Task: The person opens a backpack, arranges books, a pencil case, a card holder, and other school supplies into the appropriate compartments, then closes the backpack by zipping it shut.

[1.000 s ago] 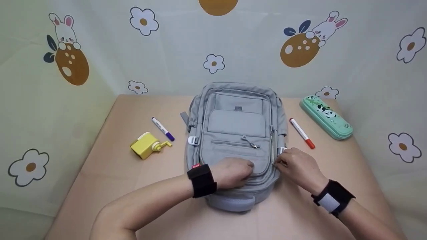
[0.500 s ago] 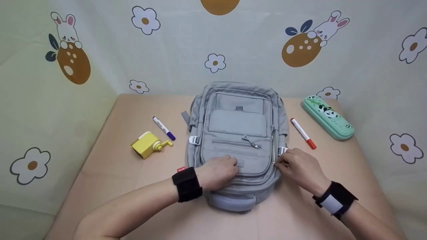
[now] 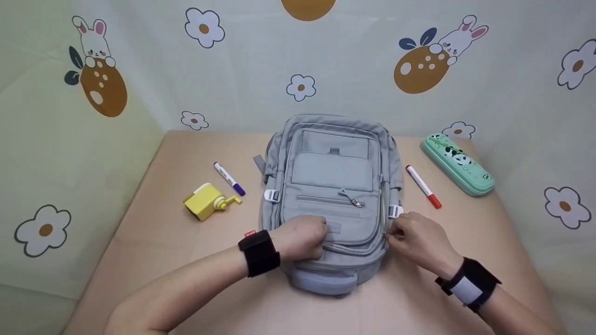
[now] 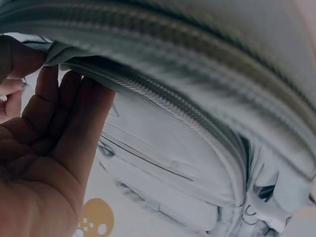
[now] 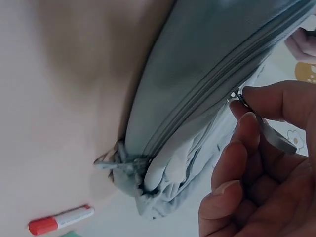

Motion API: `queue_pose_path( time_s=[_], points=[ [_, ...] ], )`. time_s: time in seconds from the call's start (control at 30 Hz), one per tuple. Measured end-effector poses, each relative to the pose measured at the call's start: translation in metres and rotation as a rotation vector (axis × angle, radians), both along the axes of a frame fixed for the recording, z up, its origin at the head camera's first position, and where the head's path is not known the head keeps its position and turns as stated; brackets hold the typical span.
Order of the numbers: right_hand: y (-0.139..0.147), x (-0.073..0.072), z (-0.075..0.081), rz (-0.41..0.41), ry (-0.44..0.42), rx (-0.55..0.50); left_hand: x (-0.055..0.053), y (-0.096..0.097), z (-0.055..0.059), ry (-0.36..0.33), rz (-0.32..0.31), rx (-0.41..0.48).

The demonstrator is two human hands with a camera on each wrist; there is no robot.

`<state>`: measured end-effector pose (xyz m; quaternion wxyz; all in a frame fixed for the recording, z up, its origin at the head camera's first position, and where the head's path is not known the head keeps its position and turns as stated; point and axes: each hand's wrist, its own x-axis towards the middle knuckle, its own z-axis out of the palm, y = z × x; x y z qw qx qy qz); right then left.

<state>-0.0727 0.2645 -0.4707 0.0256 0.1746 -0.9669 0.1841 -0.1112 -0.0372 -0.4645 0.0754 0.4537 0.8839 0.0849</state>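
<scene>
A grey backpack (image 3: 333,170) lies front side up in the middle of the table in the head view. Across its lower front rests my left hand (image 3: 302,237); in the left wrist view, its thumb and fingers pinch the fabric edge (image 4: 61,52) beside a zipper (image 4: 182,108). At the bag's right side is my right hand (image 3: 421,242). The right wrist view shows its thumb and forefinger pinching a metal zipper pull (image 5: 276,137) with a grey tab. Beside this hand sits a white buckle (image 3: 396,211). My left hand covers part of the lower pocket.
Left of the bag are a yellow crank pencil sharpener (image 3: 205,202) and a purple-capped marker (image 3: 229,178). On the right lie a red-capped marker (image 3: 423,186) and a green panda pencil case (image 3: 458,165). A patterned cloth (image 3: 242,60) hangs behind the table (image 3: 153,223).
My left hand has shifted left along the bag's lower front, uncovering a small patch there. My right hand has moved slightly nearer along the bag's right side with the zipper pull.
</scene>
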Motion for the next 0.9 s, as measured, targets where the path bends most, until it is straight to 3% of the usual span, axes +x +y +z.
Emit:
queue_pose_path(
  time_s=[0.13,0.4,0.9],
  points=[
    [-0.008,0.007,0.004,0.017,-0.092,-0.058,-0.004,-0.002,0.0,-0.038,0.005,0.026],
    [-0.021,0.014,0.008,0.02,-0.228,-0.138,-0.004,-0.005,-0.001,-0.018,-0.013,0.06],
    [-0.019,0.013,0.018,-0.019,-0.251,-0.082,0.001,-0.021,0.0,-0.019,-0.064,0.046]
  ],
)
